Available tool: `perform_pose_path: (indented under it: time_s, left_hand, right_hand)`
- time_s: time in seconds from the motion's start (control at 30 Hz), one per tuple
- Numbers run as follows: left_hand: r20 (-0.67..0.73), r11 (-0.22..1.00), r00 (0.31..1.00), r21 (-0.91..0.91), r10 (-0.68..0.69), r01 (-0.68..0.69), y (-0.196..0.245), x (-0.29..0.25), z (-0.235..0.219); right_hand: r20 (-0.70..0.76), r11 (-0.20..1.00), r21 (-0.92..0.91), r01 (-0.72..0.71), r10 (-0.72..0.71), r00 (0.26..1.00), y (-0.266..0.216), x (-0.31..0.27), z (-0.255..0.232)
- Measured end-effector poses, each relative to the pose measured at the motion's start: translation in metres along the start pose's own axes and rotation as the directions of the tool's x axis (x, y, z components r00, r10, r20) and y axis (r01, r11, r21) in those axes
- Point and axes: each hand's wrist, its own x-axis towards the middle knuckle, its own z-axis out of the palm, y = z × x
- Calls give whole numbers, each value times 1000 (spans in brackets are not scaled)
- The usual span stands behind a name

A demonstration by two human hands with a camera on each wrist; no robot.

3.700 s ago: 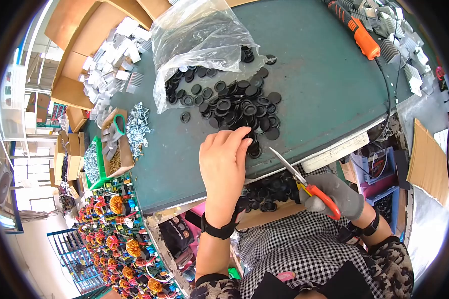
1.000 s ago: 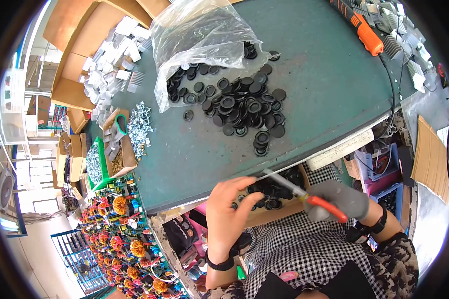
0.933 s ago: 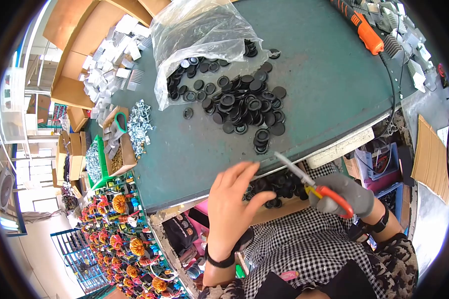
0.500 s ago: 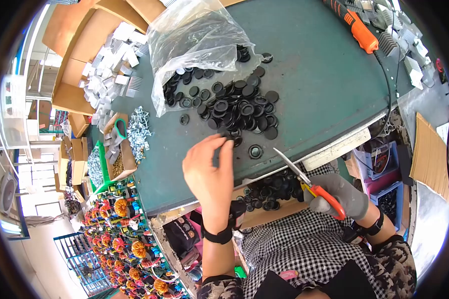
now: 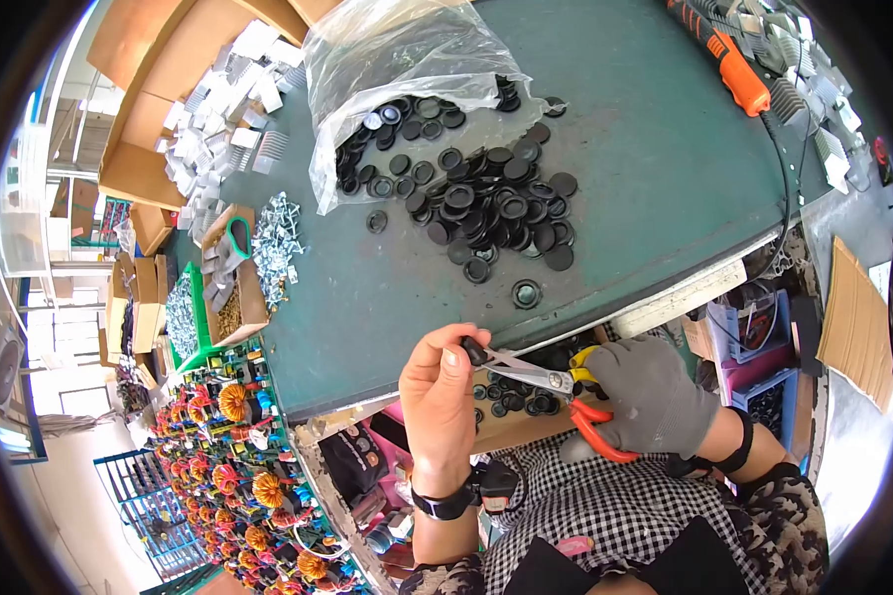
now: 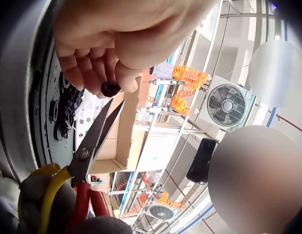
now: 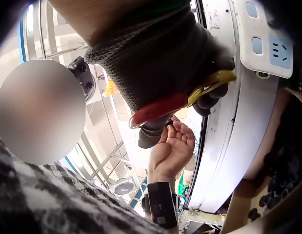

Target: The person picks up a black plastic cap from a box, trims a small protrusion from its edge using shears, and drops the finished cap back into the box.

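My bare left hand (image 5: 439, 405) pinches a small black rubber grommet (image 6: 110, 88) between thumb and fingers, just above the bench's front edge. The gloved right hand (image 5: 655, 397) grips scissors (image 5: 538, 375) with red and yellow handles. Their blades stand apart, tips right at the grommet in the left wrist view. On the green bench top, a pile of black grommets (image 5: 496, 213) spreads out from a clear plastic bag (image 5: 397, 69). One lone grommet (image 5: 526, 294) lies nearer the edge. Below, an open box (image 5: 511, 432) holds more black grommets, partly covered by the scissors and right hand.
A corded orange tool (image 5: 739, 79) and metal heatsinks (image 5: 809, 99) lie at the back right. At left are a carton of heatsinks (image 5: 154, 119), small metal parts (image 5: 278, 243), a small box with a glove (image 5: 230, 263), and circuit boards with orange coils (image 5: 233, 402).
Since half a second ago, my left hand has come down from the pile's near edge to the scissors with a grommet. The scissors have swung leftward and their blades have opened.
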Motion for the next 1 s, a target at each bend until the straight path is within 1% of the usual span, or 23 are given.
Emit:
perform_pose_path:
  time_s: [0.07, 0.13, 0.17, 0.23, 0.3, 0.37, 0.43, 0.47, 0.53, 0.6, 0.67, 0.77, 0.8, 0.83, 0.87, 0.9, 0.93, 0.97, 1.0]
  left_hand:
    - [-38, 1000, 999, 1, -10, 10, -2, -2, -2]
    - [-86, 999, 996, -34, 13, -16, -4, -4, 0]
    - [-86, 999, 996, -37, 13, -17, -4, -4, 2]
    - [-116, 1000, 993, -23, 18, -21, -3, -5, 5]
    - [-116, 999, 993, -11, 30, -31, -4, -5, 8]
    - [-119, 999, 992, 3, 44, -44, -5, -5, 8]
    - [-140, 999, 990, -35, -13, 8, -6, -5, 7]
    - [-136, 999, 991, -34, -12, 8, -6, -4, 7]
    - [-125, 991, 990, -121, -64, 49, -7, -4, 6]
    - [-106, 989, 992, -136, -70, 55, -8, -4, 5]
    - [-85, 987, 993, -150, -77, 63, -7, -4, 5]
    - [-56, 983, 993, -161, -102, 92, -9, -4, 7]
    - [-34, 977, 990, -168, -137, 129, -10, -5, 7]
    - [-12, 971, 985, -175, -170, 166, -11, -6, 8]
    - [-9, 971, 985, -173, -171, 167, -12, -7, 10]
    - [-12, 975, 987, -156, -159, 155, -13, -8, 11]
    - [-16, 980, 989, -138, -145, 142, -13, -9, 12]
    - [1, 978, 990, -153, -141, 140, -14, -9, 9]
    - [0, 979, 990, -151, -141, 140, -13, -9, 9]
  right_hand:
    - [-17, 995, -97, -23, 21, 1000, -5, 3, -2]
    - [-20, 991, -129, -26, 23, 1000, -7, 4, -2]
    - [-29, 987, -159, -33, 29, 999, -8, 4, -1]
    - [-36, 987, -158, -22, 17, 999, -8, 6, 0]
    - [-44, 988, -155, -10, 3, 999, -8, 6, 1]
    - [-15, 981, -189, -40, 38, 999, -9, 6, 1]
    - [3, 978, -202, -42, 44, 999, -9, 6, 2]
    - [19, 975, -215, -47, 52, 998, -8, 6, 2]
    - [33, 978, -203, -47, 55, 998, -7, 5, 3]
    - [51, 981, -187, -42, 52, 997, -4, 4, 4]
    - [-15, 981, -194, 14, -17, 1000, 2, 3, 7]
    - [-44, 988, -156, 19, -27, 999, 6, 3, 7]
    - [-49, 988, -156, 16, -23, 999, 7, 2, 6]
    - [12, 1000, 12, 14, -14, 1000, 9, 0, 5]
    - [73, 983, 182, 2, -16, 997, 10, -1, 5]
    - [72, 983, 183, 1, -15, 997, 12, -4, 7]
    - [200, 939, 330, -97, 31, 979, 14, -6, 11]
    - [330, 867, 454, -206, 52, 943, 16, -6, 14]
    - [329, 866, 455, -205, 51, 943, 15, -6, 13]
